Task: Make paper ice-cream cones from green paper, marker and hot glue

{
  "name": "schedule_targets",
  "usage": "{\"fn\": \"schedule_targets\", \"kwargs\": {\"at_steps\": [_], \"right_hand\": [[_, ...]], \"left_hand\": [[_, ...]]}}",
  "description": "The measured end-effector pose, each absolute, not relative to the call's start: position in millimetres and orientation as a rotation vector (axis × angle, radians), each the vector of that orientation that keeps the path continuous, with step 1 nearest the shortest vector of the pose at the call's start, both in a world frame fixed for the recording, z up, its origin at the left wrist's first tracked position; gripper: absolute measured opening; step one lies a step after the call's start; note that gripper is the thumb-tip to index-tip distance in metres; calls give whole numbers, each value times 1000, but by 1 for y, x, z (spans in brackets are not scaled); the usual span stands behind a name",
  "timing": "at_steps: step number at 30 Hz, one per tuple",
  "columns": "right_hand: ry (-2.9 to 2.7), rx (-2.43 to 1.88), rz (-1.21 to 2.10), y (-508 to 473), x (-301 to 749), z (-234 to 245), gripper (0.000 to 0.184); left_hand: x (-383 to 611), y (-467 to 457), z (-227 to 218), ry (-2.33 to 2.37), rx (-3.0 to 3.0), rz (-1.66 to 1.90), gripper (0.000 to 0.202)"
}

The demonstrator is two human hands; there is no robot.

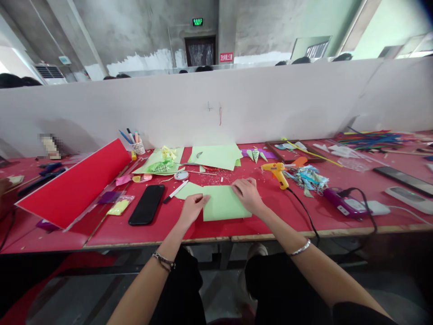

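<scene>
A light green paper sheet [223,205] lies flat on the red table [277,216] in front of me. My left hand [192,208] pinches the sheet's left edge with curled fingers. My right hand [247,193] presses down on the sheet's upper right part, fingers bent over it. A second piece of green paper [187,189] pokes out just beyond my left hand, with a white craft knife [176,191] beside it.
A black phone [146,204] lies left of the sheet, a big red board [76,183] further left. A yellow glue gun [278,172] with a black cord, paper scraps [307,176] and a purple device [341,203] sit to the right. More green sheets [216,155] lie behind.
</scene>
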State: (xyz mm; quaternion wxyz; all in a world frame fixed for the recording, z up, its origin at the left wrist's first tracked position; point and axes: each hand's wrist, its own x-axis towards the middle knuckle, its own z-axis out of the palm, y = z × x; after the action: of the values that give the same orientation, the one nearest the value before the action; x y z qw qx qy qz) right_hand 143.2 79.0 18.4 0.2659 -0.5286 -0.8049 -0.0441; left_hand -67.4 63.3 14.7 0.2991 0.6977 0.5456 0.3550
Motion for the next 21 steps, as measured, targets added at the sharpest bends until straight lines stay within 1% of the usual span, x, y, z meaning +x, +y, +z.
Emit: {"fn": "schedule_targets", "kwargs": {"at_steps": [4, 7, 14, 17, 20, 21], "right_hand": [[-2122, -1431, -145, 68, 141, 39, 25], [-2081, -1418, -187, 58, 133, 54, 28], [-2043, -1294, 156, 56, 116, 84, 31], [-2099, -1301, 97, 58, 111, 79, 30], [-2087, -1421, -70, 56, 107, 53, 28], [-2072, -1460, -77, 55, 107, 42, 28]], "left_hand": [[-64, 59, 37, 1431, 1889, 1007, 45], [-60, 53, 49, 1405, 1939, 1011, 46], [-52, 44, 67, 1282, 1836, 1076, 31], [-51, 45, 63, 1274, 1841, 1092, 29], [-49, 46, 42, 1326, 1836, 1155, 28], [-48, 46, 32, 1336, 1815, 1165, 29]]}}
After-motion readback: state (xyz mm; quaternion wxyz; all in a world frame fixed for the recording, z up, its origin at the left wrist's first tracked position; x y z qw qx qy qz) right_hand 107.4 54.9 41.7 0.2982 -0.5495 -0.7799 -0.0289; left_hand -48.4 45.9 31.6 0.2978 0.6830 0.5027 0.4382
